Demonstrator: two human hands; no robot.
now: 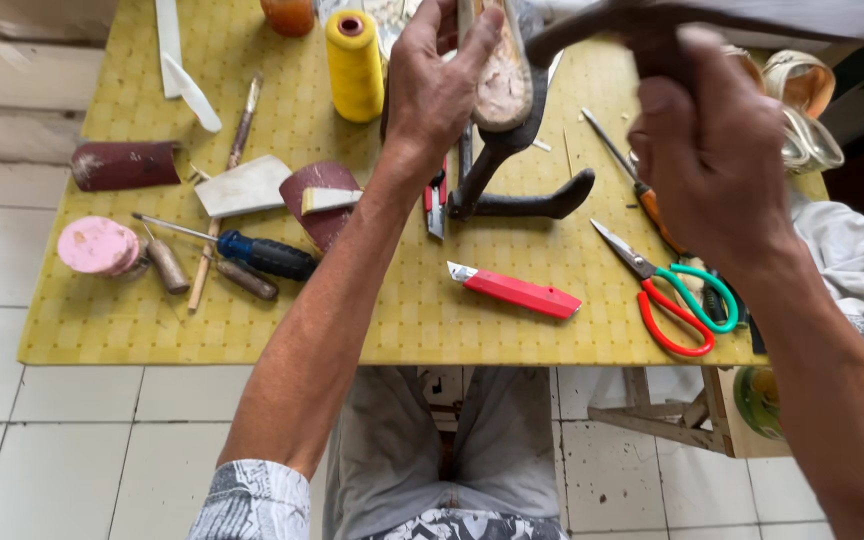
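My left hand grips the side of a shoe sole that sits upside down on a black iron cobbler's stand at the table's far middle. My right hand is raised and blurred above the table's right side, closed around the dark handle of a hammer whose shaft runs along the top of the view. The hammer's head is out of sight.
On the yellow table lie a red utility knife, red-and-green scissors, a blue-handled screwdriver, a yellow thread spool, a pink disc, sandpaper pieces and wooden-handled tools. White cloth hangs at right.
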